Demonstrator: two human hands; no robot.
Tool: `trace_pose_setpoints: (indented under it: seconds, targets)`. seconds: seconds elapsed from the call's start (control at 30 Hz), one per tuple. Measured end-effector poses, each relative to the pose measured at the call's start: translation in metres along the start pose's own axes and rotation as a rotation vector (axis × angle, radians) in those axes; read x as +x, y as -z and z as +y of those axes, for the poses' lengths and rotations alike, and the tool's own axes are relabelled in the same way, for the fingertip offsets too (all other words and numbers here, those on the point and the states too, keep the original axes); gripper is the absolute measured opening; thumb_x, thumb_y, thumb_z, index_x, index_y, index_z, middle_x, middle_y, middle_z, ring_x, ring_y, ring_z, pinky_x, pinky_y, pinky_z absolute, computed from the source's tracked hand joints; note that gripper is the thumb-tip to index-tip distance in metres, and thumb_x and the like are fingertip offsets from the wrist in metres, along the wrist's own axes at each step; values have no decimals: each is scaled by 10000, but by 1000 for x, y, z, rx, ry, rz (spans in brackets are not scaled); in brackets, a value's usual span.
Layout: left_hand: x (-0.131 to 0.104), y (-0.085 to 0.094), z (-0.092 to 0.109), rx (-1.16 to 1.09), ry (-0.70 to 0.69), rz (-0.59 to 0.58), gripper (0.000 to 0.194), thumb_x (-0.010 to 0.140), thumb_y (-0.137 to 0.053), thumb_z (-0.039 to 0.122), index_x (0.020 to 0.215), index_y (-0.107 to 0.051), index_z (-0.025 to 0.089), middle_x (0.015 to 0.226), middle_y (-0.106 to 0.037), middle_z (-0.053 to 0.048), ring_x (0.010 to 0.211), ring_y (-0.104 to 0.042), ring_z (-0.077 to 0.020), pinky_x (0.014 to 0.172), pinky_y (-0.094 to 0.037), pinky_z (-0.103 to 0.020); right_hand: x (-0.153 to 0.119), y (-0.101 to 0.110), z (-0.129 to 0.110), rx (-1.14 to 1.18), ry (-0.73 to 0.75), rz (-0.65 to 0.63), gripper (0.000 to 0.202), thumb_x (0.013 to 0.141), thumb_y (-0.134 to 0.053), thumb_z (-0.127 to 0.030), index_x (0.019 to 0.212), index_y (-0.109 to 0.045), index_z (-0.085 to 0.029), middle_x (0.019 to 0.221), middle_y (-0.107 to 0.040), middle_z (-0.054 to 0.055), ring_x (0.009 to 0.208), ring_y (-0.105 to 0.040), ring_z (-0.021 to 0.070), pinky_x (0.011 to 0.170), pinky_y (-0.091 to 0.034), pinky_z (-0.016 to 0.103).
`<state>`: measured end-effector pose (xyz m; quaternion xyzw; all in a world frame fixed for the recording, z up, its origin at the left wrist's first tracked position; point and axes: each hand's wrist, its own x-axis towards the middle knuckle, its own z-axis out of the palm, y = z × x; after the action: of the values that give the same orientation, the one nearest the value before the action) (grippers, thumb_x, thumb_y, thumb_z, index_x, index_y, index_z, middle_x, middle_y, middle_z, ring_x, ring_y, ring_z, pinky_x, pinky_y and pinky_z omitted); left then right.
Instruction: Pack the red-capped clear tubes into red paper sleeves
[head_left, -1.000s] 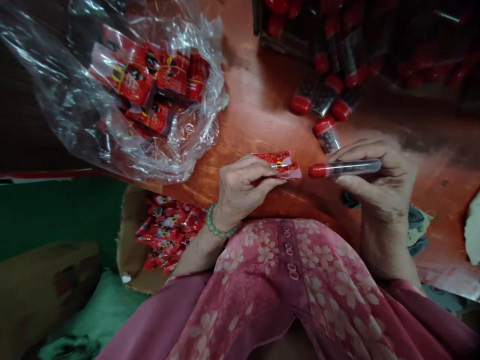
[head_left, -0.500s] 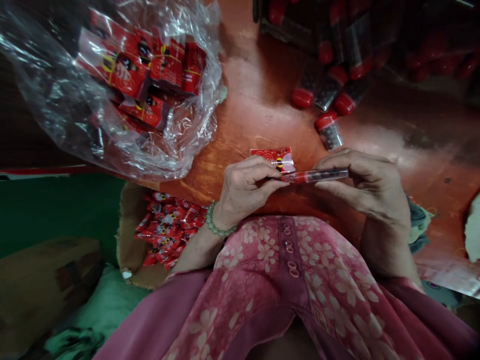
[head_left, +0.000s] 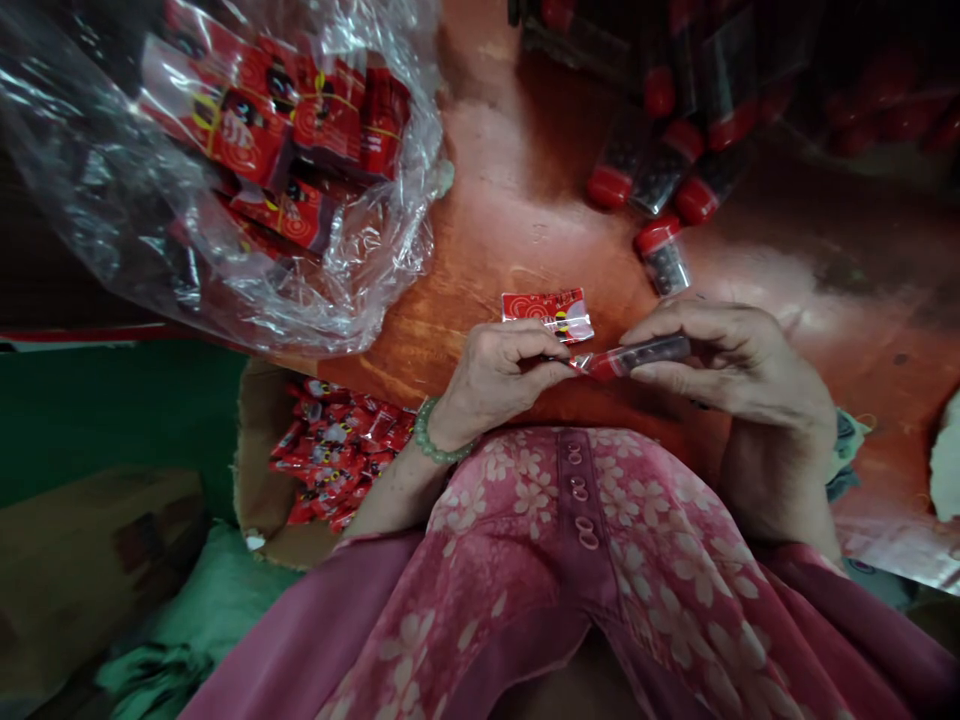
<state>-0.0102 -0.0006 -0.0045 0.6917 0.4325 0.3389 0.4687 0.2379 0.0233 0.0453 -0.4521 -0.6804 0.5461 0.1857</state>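
Between my two hands lies a small clear tube of dark pellets with a red end (head_left: pixel 645 353), held almost level and turned slightly up at the right. My right hand (head_left: pixel 750 370) pinches its dark end between thumb and fingers. At the tube's red end, my left hand (head_left: pixel 499 375) pinches a bit of shiny, crinkled clear-and-red wrapping. A flat red printed wrapper (head_left: pixel 544 305) rests on the table just beyond my left fingers. Past my right hand, a red-capped tube of dark pellets (head_left: pixel 666 262) lies on its side.
A clear plastic bag (head_left: pixel 375 290) with bundled red printed wrappers (head_left: pixel 326 115) is at the upper left. Below it, a cardboard box (head_left: pixel 259 450) holds many small red packets (head_left: pixel 341 450). More red-capped tubes (head_left: pixel 615 170) lie in the dim upper right of the orange-brown table (head_left: pixel 487 220).
The tube has tilted, its right end now higher, and the wrapping at its red end looks more crumpled. My right hand has shifted slightly. Both hands keep their pinch.
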Motion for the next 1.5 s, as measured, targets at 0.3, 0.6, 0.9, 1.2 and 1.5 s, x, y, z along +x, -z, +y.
trace_pose_setpoints:
  seconds: [0.3,0.6,0.9,1.2,1.5]
  targets:
    - [2,4,1,-1,23,-64,195,893,-771,358,832,-788,174,761,-770,-24,656,-677,-111,658,-512,-221,2,-6,2,117,-111,68,202,839,-807,-396,956,-772,-234,776,-736,-4,617,-616,141,540,-478,262]
    - [2,1,8,-267,224,-142,223,877,-764,322,1015,-805,152,859,-804,-37,699,-695,-135,669,-546,-235,3,-9,4,105,-69,47,162,852,-786,-307,1001,-769,-247,786,-730,-22,614,-607,130,554,-469,261]
    - [9,-2,18,-194,196,-144,224,949,-655,320,972,-787,141,805,-765,-29,684,-641,-118,651,-483,-230,3,-9,-6,38,-68,73,124,890,-758,-363,986,-776,-286,827,-743,-1,670,-639,176,601,-499,310]
    - [9,-3,22,-40,72,-127,326,1020,-558,332,789,-695,147,646,-609,25,571,-490,-80,569,-368,-227,1,-12,3,170,-67,106,144,851,-817,-304,987,-777,-285,824,-737,-31,664,-632,134,584,-481,265]
    - [4,-7,27,-134,147,-91,245,920,-701,359,883,-779,129,692,-702,2,601,-547,-92,578,-407,-216,-5,-16,-3,91,-50,122,155,869,-777,-362,980,-767,-253,831,-752,5,665,-643,167,595,-513,298]
